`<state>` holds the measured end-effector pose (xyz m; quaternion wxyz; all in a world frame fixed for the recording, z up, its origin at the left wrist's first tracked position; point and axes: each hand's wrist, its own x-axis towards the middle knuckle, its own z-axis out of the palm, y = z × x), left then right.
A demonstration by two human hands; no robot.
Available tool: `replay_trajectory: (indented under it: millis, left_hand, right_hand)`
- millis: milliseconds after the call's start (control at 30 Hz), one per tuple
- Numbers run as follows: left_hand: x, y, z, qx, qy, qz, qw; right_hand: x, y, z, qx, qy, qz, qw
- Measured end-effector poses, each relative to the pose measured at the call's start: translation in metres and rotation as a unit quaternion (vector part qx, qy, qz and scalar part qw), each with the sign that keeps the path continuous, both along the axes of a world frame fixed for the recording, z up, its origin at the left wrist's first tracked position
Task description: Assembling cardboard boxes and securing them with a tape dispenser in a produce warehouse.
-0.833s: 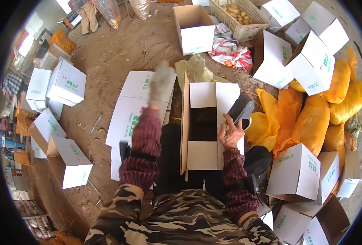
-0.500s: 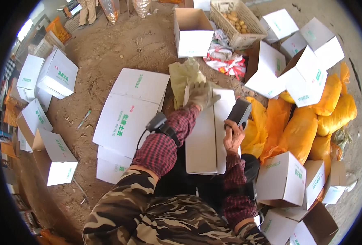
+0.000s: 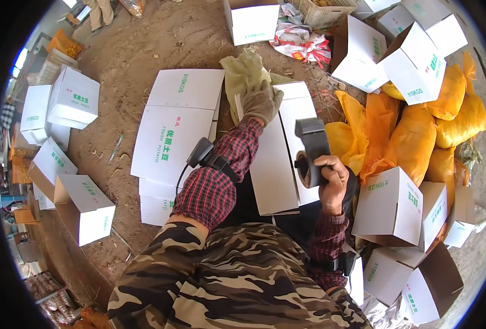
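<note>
The person's left hand (image 3: 260, 101) wears a worn tan glove. Its fingers are spread and lie flat on the far end of a white cardboard box (image 3: 278, 159). The box rests on the person's lap, and its flaps are folded shut. The right hand (image 3: 330, 178) is bare. Its fingers are curled tight around a dark tape gun (image 3: 311, 148), which it holds up just over the right side of the box. A small black device (image 3: 201, 152) is strapped to the left wrist, over the red checked sleeve.

A stack of flat white boxes (image 3: 174, 129) lies on the dirt ground (image 3: 138, 49) to the left. Just past the gloved hand is a pale green sack (image 3: 243, 71). Orange mesh sacks (image 3: 413, 131) sit on the right, with folded-up white boxes (image 3: 394, 205) beside them. More folded-up boxes (image 3: 72, 98) stand at the far left.
</note>
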<state>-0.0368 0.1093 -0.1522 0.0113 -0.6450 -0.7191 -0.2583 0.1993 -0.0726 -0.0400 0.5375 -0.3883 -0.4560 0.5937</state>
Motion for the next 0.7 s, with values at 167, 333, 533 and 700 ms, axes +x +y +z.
replay_trajectory:
  millis: [167, 333, 533, 700]
  left_hand:
    - [-0.006, -0.007, 0.004, -0.010, -0.004, -0.006, 1.000]
    - [-0.020, -0.024, 0.050, 0.062, -0.174, -0.152, 0.971]
    - [-0.036, -0.080, 0.058, -0.312, -0.437, -0.308, 0.786]
    - [-0.016, -0.090, 0.076, -0.435, -0.541, -0.273, 0.666]
  right_hand:
    - [-0.023, 0.000, -0.067, -0.043, -0.046, 0.071, 0.995]
    - [0.005, -0.018, -0.070, -0.037, -0.052, 0.050, 0.997]
    - [0.013, -0.032, -0.080, -0.052, -0.037, 0.082, 0.995]
    - [0.007, -0.028, -0.074, -0.051, -0.068, 0.092, 0.992]
